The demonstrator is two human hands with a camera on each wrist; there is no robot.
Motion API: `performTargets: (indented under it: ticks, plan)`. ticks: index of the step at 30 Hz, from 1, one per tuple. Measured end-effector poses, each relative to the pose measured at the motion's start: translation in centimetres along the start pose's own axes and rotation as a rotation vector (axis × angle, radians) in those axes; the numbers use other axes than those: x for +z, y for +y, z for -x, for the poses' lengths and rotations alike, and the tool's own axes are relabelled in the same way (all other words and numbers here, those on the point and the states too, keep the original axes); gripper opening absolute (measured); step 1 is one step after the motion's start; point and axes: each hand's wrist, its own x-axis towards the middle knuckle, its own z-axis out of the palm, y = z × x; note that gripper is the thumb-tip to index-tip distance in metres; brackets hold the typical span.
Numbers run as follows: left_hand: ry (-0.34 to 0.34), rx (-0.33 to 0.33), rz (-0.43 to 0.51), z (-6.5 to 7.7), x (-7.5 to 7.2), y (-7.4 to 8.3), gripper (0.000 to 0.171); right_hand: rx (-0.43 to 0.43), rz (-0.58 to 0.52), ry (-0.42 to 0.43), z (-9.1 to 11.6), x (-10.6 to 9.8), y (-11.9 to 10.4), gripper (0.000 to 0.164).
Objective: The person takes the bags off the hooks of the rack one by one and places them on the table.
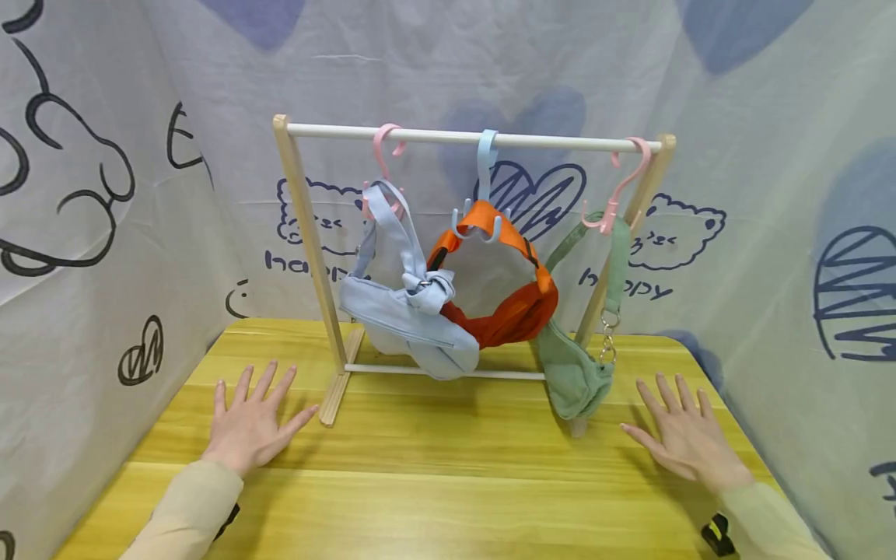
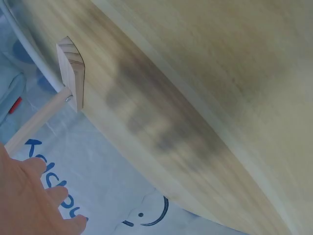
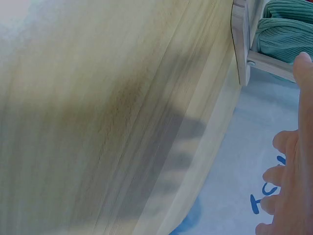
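My left hand [image 1: 250,426] is spread with straight fingers, palm down, left of a small wooden rack [image 1: 308,241]; it holds nothing. On the other side my right hand [image 1: 689,435] is spread the same way, near a green corduroy bag [image 1: 574,377]. Three bags hang from the rack's white bar [image 1: 448,137]. A light blue bag [image 1: 413,319] with a knotted strap hangs on a pink hook [image 1: 383,152]. In the middle an orange-red bag [image 1: 504,315] hangs on a light blue hook [image 1: 486,167]. The green bag hangs by its strap from another pink hook [image 1: 626,183].
The rack stands on a yellow wood-grain table [image 1: 448,482], with a lower white rod [image 1: 511,375] between its feet. White cloth [image 1: 420,85] with drawn hearts and bears surrounds the table at the back and sides. A dark band [image 1: 718,535] sits at my right wrist.
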Motion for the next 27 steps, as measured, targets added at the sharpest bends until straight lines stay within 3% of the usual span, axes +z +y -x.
performTargets:
  ticks: [7,12,18,22,27]
  plan:
    - [0.061,0.018,-0.003,-0.5,-0.3,0.4,0.084,-0.008,-0.007,-0.023,0.0,-0.8,-0.2,0.083]
    - [0.164,0.068,-0.01,-1.1,-0.9,0.8,0.075,-0.016,-0.048,-0.026,0.2,-2.2,-1.2,0.08]
    - [0.296,0.143,-0.021,-2.1,-2.5,2.3,0.064,-0.043,-0.069,0.017,0.2,-4.7,-3.1,0.072]
    - [0.371,0.192,-0.006,-2.9,-3.9,3.6,0.057,-0.082,-0.09,0.086,0.1,-6.5,-4.4,0.065]
    - [0.499,0.277,0.029,-3.8,-5.7,5.2,0.048,-0.169,-0.131,0.25,0.0,-8.4,-6.0,0.05]
